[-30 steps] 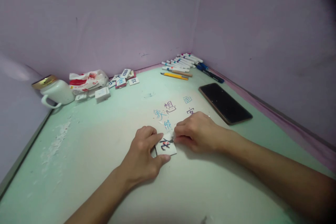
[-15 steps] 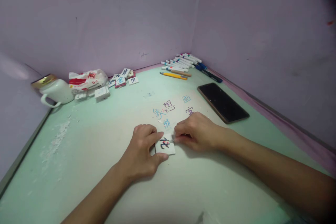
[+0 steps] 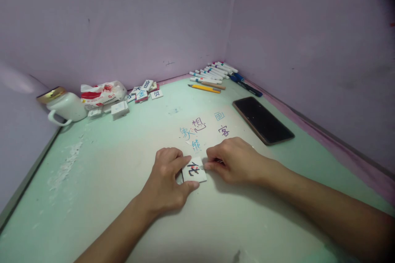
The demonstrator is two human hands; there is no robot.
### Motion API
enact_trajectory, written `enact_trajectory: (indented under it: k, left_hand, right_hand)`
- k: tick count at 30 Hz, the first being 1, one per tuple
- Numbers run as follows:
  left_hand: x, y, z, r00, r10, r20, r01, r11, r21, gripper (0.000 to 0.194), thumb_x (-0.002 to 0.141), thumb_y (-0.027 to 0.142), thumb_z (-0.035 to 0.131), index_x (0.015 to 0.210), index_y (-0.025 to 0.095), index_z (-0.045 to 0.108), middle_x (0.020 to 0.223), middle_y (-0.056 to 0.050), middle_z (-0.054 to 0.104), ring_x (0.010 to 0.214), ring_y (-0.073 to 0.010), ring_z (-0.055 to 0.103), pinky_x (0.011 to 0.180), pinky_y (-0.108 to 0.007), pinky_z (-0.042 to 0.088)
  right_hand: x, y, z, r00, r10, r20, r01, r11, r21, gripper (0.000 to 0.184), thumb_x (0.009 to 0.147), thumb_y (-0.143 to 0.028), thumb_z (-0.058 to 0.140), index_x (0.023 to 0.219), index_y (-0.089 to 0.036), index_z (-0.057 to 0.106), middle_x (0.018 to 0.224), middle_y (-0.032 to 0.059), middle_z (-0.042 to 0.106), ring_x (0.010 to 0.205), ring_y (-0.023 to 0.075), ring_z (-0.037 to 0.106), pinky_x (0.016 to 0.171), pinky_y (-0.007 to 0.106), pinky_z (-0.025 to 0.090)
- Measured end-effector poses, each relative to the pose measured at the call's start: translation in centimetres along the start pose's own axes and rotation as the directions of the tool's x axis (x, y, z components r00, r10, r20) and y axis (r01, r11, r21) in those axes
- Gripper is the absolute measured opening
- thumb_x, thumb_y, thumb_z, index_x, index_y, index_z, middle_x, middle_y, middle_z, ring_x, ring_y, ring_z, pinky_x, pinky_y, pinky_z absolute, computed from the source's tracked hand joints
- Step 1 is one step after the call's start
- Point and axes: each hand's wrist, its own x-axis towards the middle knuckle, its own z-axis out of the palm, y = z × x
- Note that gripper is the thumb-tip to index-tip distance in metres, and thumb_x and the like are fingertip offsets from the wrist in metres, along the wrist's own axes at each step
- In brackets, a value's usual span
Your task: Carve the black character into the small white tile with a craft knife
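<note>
1. Right hand (image 3: 236, 161): shifted slightly toward 6 o'clock; fingertips together at white tile (image 3: 200, 176), 3 o'clock side; contents unclear.
2. Left hand (image 3: 168, 177): clamped on white tile.
3. Apparent step: working tile surface; further strokes require steady clamping.

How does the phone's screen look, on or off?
Off, it seems: the phone lies face up on the table, its screen dark but for a few small bright specks.

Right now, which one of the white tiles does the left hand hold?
The near tile, with a dark character and red marks, between the thumb and forefinger of the left hand. The other tiles lie farther off.
</note>
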Motion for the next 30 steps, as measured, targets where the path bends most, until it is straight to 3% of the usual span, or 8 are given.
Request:
enact_trajectory:
  k: [8, 15, 20, 24, 27, 30]
  left_hand:
    - [-0.2, 0.3, 0.0, 0.999, -0.015, 0.039, 0.014, 0.999, 0.03, 0.034, 0.07, 0.029, 0.067, 0.1, 0.014, 0.063, 0.091, -0.009, 0.053, 0.09, -0.026, 0.049, 0.081, -0.045, 0.041]
    - [-0.4, 0.3, -1.1, 0.976, 0.027, 0.214, -0.04, 0.997, 0.059, 0.057, 0.079, 0.045, 0.061, 0.127, 0.017, 0.05, 0.094, -0.008, 0.052, 0.086, -0.0234, 0.048, 0.084, -0.045, 0.037]
    - [-0.4, 0.8, -1.5, 0.958, 0.02, 0.286, -0.044, 0.996, 0.077, 0.057, 0.079, 0.044, 0.063, 0.127, 0.016, 0.05, 0.085, -0.006, 0.055, 0.08, -0.0222, 0.05, 0.084, -0.045, 0.035]
    - [-0.4, 1.6, -0.7, 0.956, -0.113, 0.269, 0.074, 0.986, 0.152, 0.051, 0.069, 0.048, 0.073, 0.105, 0.015, 0.059, 0.078, -0.004, 0.06, 0.073, -0.0219, 0.051, 0.079, -0.043, 0.037]
    - [-0.7, 2.1, -0.1, 0.958, -0.22, 0.182, 0.167, 0.949, 0.269, 0.051, 0.065, 0.057, 0.072, 0.089, 0.014, 0.059, 0.072, -0.005, 0.059, 0.068, -0.0233, 0.05, 0.07, -0.042, 0.039]
    - [-1.2, 2.2, -0.1, 0.981, -0.156, 0.116, 0.118, 0.951, 0.287, 0.063, 0.064, 0.054, 0.074, 0.107, 0.011, 0.056, 0.094, -0.012, 0.06, 0.08, -0.0279, 0.052, 0.07, -0.043, 0.041]
  right_hand:
    - [-0.1, -0.6, 0.2, 0.996, 0.086, 0.006, -0.085, 0.996, -0.021, 0.024, 0.084, -0.038, 0.052, 0.07, -0.021, 0.063, 0.061, 0.0001, 0.063, 0.053, 0.0105, 0.045, 0.052, 0.024, 0.02]
    - [0.2, -0.4, -0.6, 0.999, -0.035, 0.014, 0.036, 0.991, -0.129, 0.022, 0.088, -0.034, 0.05, 0.074, -0.021, 0.062, 0.069, 0.0, 0.067, 0.059, 0.0112, 0.052, 0.053, 0.027, 0.017]
    - [-0.1, -0.2, -0.8, 0.993, -0.113, 0.02, 0.114, 0.982, -0.151, 0.022, 0.088, -0.034, 0.051, 0.074, -0.021, 0.061, 0.071, -0.0004, 0.066, 0.065, 0.0124, 0.054, 0.055, 0.027, 0.019]
    - [-0.5, 0.2, -1.0, 0.993, -0.1, -0.068, 0.088, 0.981, -0.171, 0.024, 0.087, -0.034, 0.048, 0.072, -0.021, 0.061, 0.069, -0.0006, 0.065, 0.06, 0.0117, 0.052, 0.053, 0.027, 0.017]
    - [-0.8, 0.3, -1.0, 0.981, -0.088, -0.173, 0.054, 0.979, -0.194, 0.025, 0.088, -0.033, 0.046, 0.071, -0.021, 0.061, 0.066, -0.0017, 0.065, 0.057, 0.011, 0.051, 0.051, 0.027, 0.015]
    - [-1.1, 0.2, -0.6, 0.962, -0.104, -0.254, 0.042, 0.97, -0.238, 0.028, 0.088, -0.033, 0.045, 0.067, -0.02, 0.059, 0.061, -0.0024, 0.062, 0.051, 0.0102, 0.048, 0.05, 0.027, 0.012]
